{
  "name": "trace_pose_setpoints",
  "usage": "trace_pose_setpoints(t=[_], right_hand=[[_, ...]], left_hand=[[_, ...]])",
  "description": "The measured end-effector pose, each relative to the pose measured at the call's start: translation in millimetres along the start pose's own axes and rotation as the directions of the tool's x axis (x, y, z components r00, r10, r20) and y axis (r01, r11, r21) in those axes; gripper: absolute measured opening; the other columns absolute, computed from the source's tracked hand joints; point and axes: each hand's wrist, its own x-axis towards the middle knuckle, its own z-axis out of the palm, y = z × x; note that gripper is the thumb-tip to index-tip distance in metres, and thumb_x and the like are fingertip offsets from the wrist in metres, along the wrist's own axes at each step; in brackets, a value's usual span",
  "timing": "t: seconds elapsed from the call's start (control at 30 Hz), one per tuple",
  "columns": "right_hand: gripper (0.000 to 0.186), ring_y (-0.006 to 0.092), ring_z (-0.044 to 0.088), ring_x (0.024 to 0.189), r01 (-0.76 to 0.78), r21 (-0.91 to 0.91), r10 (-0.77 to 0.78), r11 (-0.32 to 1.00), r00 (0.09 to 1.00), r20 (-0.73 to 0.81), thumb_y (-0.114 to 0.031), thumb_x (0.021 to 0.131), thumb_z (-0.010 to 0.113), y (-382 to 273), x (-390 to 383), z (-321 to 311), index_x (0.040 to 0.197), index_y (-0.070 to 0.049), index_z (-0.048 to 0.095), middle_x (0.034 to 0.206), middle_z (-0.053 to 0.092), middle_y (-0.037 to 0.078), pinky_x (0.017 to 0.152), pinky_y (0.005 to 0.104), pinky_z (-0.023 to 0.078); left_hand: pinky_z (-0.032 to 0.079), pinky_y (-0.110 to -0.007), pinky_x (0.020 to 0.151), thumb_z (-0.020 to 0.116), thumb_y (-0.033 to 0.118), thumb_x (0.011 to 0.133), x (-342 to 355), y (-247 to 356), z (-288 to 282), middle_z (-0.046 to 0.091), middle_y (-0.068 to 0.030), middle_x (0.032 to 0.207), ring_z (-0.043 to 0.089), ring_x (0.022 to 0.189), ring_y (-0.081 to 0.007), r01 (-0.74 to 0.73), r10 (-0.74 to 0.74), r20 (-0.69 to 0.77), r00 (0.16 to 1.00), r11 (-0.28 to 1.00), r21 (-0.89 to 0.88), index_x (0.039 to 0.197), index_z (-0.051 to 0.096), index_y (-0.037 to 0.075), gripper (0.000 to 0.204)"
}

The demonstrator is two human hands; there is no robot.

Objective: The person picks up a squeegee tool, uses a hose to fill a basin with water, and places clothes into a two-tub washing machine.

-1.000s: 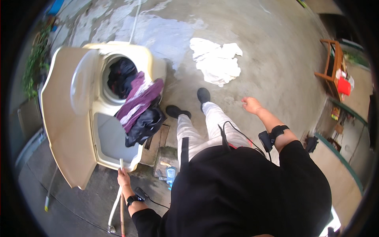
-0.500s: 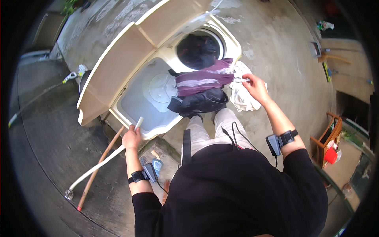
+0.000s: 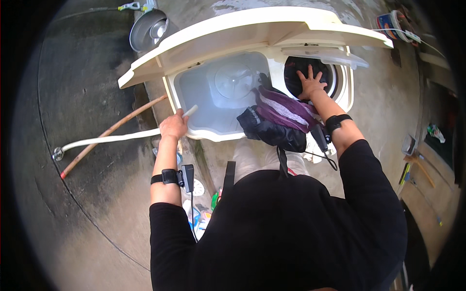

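Note:
A cream twin-tub washing machine (image 3: pixel 213 137) stands before me with its lids raised. My left hand (image 3: pixel 174 125) is closed around a white hose (image 3: pixel 116 137) at the near left corner of the wash tub (image 3: pixel 194 87). The hose's end pokes over the rim. Inside the round spin tub on the right, my right hand (image 3: pixel 310 82) lies with fingers spread over dark clothes (image 3: pixel 293 72). Below that arm, a purple garment with pale stripes (image 3: pixel 286 109) and a black garment (image 3: pixel 269 131) drape over the machine's front edge. White cloth (image 3: pixel 315 148) shows partly behind the arm.
Past the left lid sits a metal pot (image 3: pixel 145 34). A wooden pole (image 3: pixel 114 136) leans by the machine, crossing under the hose. A bucket (image 3: pixel 391 24) stands far right. Bottles and packets (image 3: pixel 196 213) lie beside my left forearm. A clear inner lid (image 3: pixel 330 54) is raised behind the spin tub.
My right hand has gone from beside the white cloth into the spin tub, its fingers now spread. The view has turned, shifting the machine. My left hand stays on the hose.

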Motion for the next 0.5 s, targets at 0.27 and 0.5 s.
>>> trace_pose_setpoints(t=[0.27,0.5], right_hand=[[0.048,0.0300,0.051,0.092,-0.005,0.220,0.086,0.976,0.929,-0.359,-0.017,0.059,0.065,45.0,33.8,19.5,0.104,-0.014,0.049,0.102,0.050,0.012,0.076,0.0375,0.045],[0.044,0.0160,0.056,0.071,0.337,0.940,0.131,0.048,0.931,-0.341,-0.004,0.060,0.062,73.9,-35.5,-24.4,0.100,0.007,0.050,0.081,0.059,0.008,0.066,0.0259,0.044]], left_hand=[[0.043,-0.039,0.073,0.044,0.033,0.081,3.8,9.4,-6.7,0.060,-0.0124,0.089,0.056,0.087,-0.0286,0.020,-0.020,0.045,0.999,1.000,-0.001,0.103,0.048,0.014,0.030],[0.042,-0.038,0.076,0.045,0.032,0.081,2.6,0.8,-9.3,0.059,-0.0119,0.092,0.055,0.090,-0.0277,-0.001,0.004,0.069,0.998,0.999,-0.042,0.103,0.049,0.013,0.029]])
